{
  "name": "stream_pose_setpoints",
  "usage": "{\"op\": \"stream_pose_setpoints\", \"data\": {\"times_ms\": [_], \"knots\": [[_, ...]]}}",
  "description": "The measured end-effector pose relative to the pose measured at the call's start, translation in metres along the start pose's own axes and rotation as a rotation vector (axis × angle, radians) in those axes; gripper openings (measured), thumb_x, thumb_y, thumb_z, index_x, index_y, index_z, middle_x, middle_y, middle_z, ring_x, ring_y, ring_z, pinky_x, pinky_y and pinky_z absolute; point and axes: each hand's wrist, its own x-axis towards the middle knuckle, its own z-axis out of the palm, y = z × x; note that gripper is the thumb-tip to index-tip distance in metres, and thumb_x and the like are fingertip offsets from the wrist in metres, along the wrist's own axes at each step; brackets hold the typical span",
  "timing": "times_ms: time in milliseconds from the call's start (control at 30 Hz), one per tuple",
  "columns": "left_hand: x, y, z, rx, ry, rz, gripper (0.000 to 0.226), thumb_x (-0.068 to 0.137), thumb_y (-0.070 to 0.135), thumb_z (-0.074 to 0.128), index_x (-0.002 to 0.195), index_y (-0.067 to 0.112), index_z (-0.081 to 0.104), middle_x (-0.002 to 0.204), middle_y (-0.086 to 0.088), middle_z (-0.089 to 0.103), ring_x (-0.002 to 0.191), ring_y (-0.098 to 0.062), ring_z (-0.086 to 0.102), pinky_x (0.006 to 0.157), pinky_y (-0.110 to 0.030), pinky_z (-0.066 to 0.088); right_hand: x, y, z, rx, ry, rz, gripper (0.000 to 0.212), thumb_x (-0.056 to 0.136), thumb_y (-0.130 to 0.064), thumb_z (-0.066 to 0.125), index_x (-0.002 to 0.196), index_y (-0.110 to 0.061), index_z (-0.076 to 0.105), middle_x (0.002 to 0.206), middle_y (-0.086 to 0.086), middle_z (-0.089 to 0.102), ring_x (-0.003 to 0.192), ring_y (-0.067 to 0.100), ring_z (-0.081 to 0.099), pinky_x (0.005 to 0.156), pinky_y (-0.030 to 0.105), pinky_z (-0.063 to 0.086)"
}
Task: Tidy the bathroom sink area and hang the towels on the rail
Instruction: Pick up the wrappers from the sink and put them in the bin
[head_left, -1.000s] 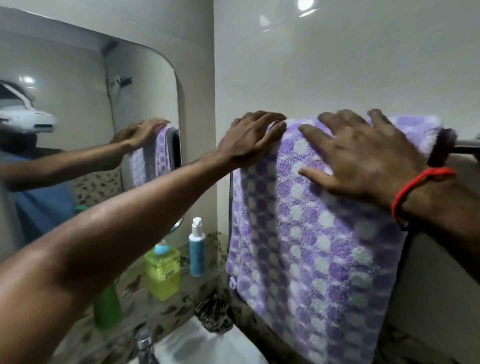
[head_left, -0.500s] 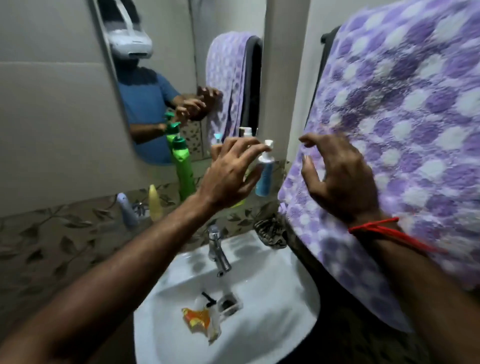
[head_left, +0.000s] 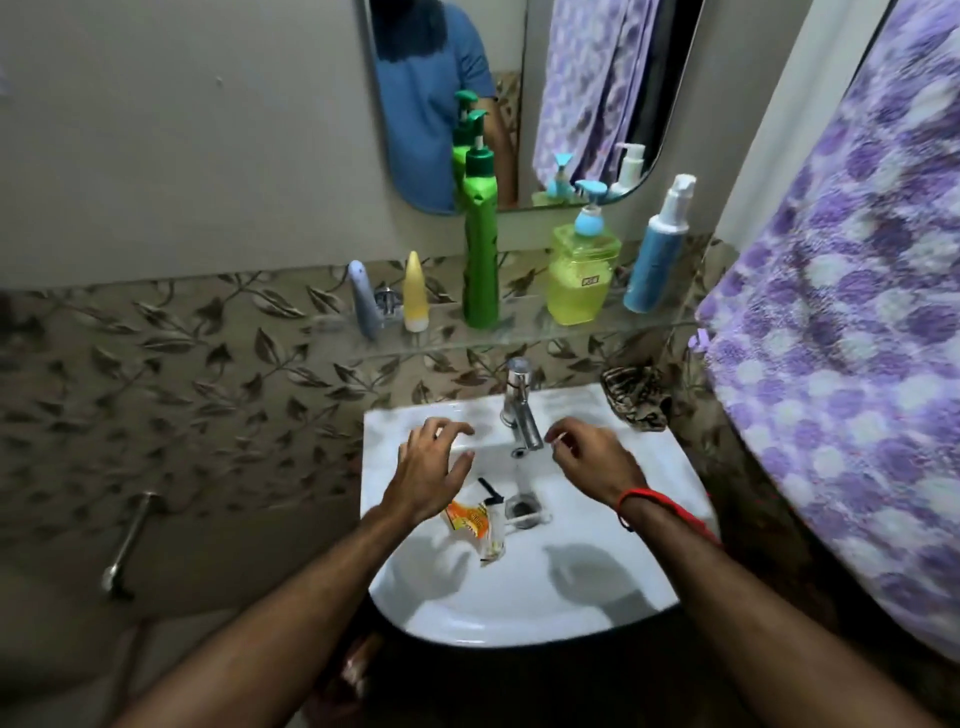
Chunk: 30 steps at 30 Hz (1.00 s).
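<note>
Both my hands hover over the white sink (head_left: 613, 582) at the centre of the frame, holding nothing. My left hand (head_left: 428, 475) has its fingers spread wide, just above an orange wrapper (head_left: 467, 519) lying in the basin. My right hand (head_left: 592, 460), with a red thread (head_left: 636, 496) round the wrist, hangs loosely curled with the fingers apart, just right of the chrome tap (head_left: 519, 410). Beside the wrapper lie a small black piece (head_left: 488, 491) and, across the drain (head_left: 522, 505), a thin white stick (head_left: 527, 518); I cannot tell what either is.

Along the glass shelf (head_left: 467, 340) above the tap stand a grey tube (head_left: 363, 299), a yellow tube (head_left: 415, 293), a tall green pump bottle (head_left: 480, 244), a yellow soap dispenser (head_left: 582, 275) and a blue bottle (head_left: 657, 254). A dark patterned cloth (head_left: 636, 397) sits bunched at the sink's upper right corner. The purple checked towel (head_left: 841, 322) hangs down the right side of the frame, and the mirror (head_left: 519, 78) at the top centre reflects it.
</note>
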Motion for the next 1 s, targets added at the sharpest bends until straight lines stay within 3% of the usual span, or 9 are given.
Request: {"op": "stream_pose_setpoints", "data": {"times_ms": [100,167,267,400,533,633,800,900,1000], "knots": [[-0.014,-0.014,0.027,-0.211,-0.161,-0.280,0.042,0.095,0.026,0.061,0.135,0.023,0.051,0.139,-0.009,0.046,0.125,-0.029,0.053,0.101,-0.036,0.045,0.005,0.016,0.040,0.142,-0.191,0.060,0.018,0.086,-0.018,0.057,0.099,-0.025,0.069,0.091,0.004,0.074,0.088,0.022,0.068,0.083,0.037,0.056],[-0.019,-0.018,0.043,-0.371,-0.199,-0.497,0.047,0.095,0.024,0.062,0.139,0.019,0.047,0.140,-0.016,0.044,0.112,-0.028,0.058,0.084,-0.027,0.047,0.006,0.027,0.065,0.171,-0.287,0.107,0.018,0.087,-0.018,0.059,0.101,-0.023,0.068,0.092,0.002,0.072,0.088,0.019,0.066,0.080,0.028,0.054],[-0.025,-0.022,0.065,-0.504,-0.196,-0.720,0.049,0.095,0.025,0.061,0.140,0.020,0.044,0.133,-0.020,0.050,0.100,-0.029,0.061,0.067,-0.031,0.055,0.008,0.045,0.096,0.189,-0.324,0.188,0.019,0.089,-0.019,0.062,0.107,-0.017,0.067,0.106,0.006,0.072,0.102,0.023,0.066,0.079,0.023,0.044],[-0.026,-0.025,0.093,-0.498,-0.184,-0.783,0.049,0.091,0.014,0.061,0.139,0.022,0.049,0.126,-0.022,0.055,0.110,-0.038,0.061,0.094,-0.046,0.056,0.014,0.078,0.125,-0.034,-0.399,0.140,0.029,0.089,-0.013,0.058,0.117,-0.015,0.066,0.138,0.007,0.056,0.131,0.028,0.047,0.102,0.028,0.034],[-0.020,-0.023,0.113,-0.576,-0.183,-0.860,0.036,0.082,0.022,0.066,0.117,0.022,0.072,0.125,-0.017,0.062,0.117,-0.032,0.062,0.104,-0.037,0.049,0.021,0.102,0.140,-0.394,-0.538,0.103,0.029,0.092,-0.034,0.053,0.120,-0.033,0.060,0.162,-0.009,0.015,0.144,0.034,0.016,0.111,0.042,0.029],[-0.013,-0.020,0.126,-0.655,-0.184,-0.992,0.039,0.077,0.035,0.073,0.115,0.031,0.075,0.123,-0.001,0.067,0.117,-0.026,0.062,0.106,-0.034,0.048,0.028,0.105,0.148,-0.530,-0.610,0.038,0.037,0.097,-0.039,0.043,0.134,-0.041,0.049,0.164,-0.012,0.003,0.143,0.037,0.015,0.110,0.046,0.028],[-0.011,-0.021,0.139,-0.770,-0.164,-0.996,0.038,0.071,0.039,0.073,0.104,0.021,0.076,0.111,-0.002,0.072,0.114,-0.028,0.063,0.105,-0.038,0.048,0.031,0.097,0.160,-0.636,-0.677,-0.008,0.045,0.093,-0.033,0.047,0.138,-0.033,0.046,0.160,-0.008,0.022,0.139,0.038,0.021,0.107,0.050,0.026],[-0.016,-0.026,0.131,-0.792,-0.054,-0.946,0.022,0.085,0.023,0.074,0.107,0.020,0.075,0.106,0.000,0.070,0.105,-0.023,0.066,0.089,-0.027,0.050,0.029,0.094,0.162,-0.578,-0.549,-0.036,0.037,0.091,-0.026,0.048,0.127,-0.027,0.057,0.146,-0.006,0.046,0.133,0.034,0.030,0.104,0.047,0.027],[-0.024,-0.032,0.108,-0.772,0.069,-0.888,0.020,0.087,0.021,0.073,0.106,0.026,0.074,0.111,0.001,0.071,0.100,-0.019,0.066,0.087,-0.028,0.053,0.027,0.091,0.158,-0.467,-0.371,-0.107,0.030,0.092,-0.022,0.049,0.116,-0.031,0.066,0.130,-0.006,0.061,0.122,0.028,0.045,0.096,0.040,0.032]]}}
